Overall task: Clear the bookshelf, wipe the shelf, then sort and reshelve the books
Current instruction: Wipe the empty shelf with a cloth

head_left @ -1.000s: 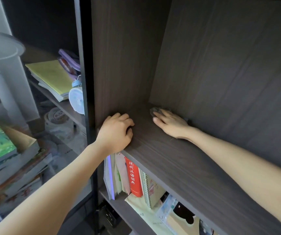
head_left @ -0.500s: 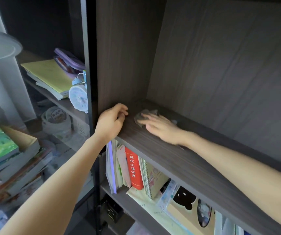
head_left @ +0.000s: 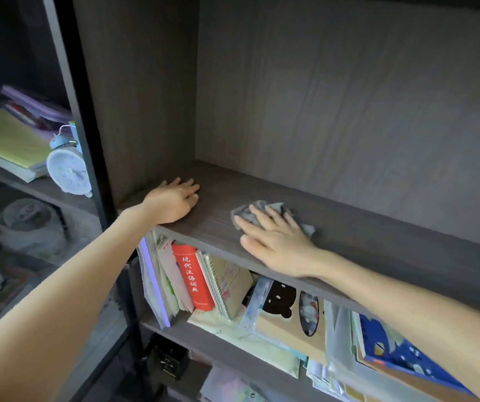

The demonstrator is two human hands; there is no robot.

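Dark grey wood-grain shelf (head_left: 378, 242) lies cleared; our right hand (head_left: 279, 245) presses a crumpled grey cloth (head_left: 244, 211) on it with straight fingers, our left hand (head_left: 172, 201) rests relaxed at its left corner. Wiping seems underway; next we should sweep rightward.

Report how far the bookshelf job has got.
Done: the upper shelf holds no books. In hand: the right hand presses a grey cloth on it; the left hand rests flat near the corner. Left: finishing the wipe, then sorting and reshelving.
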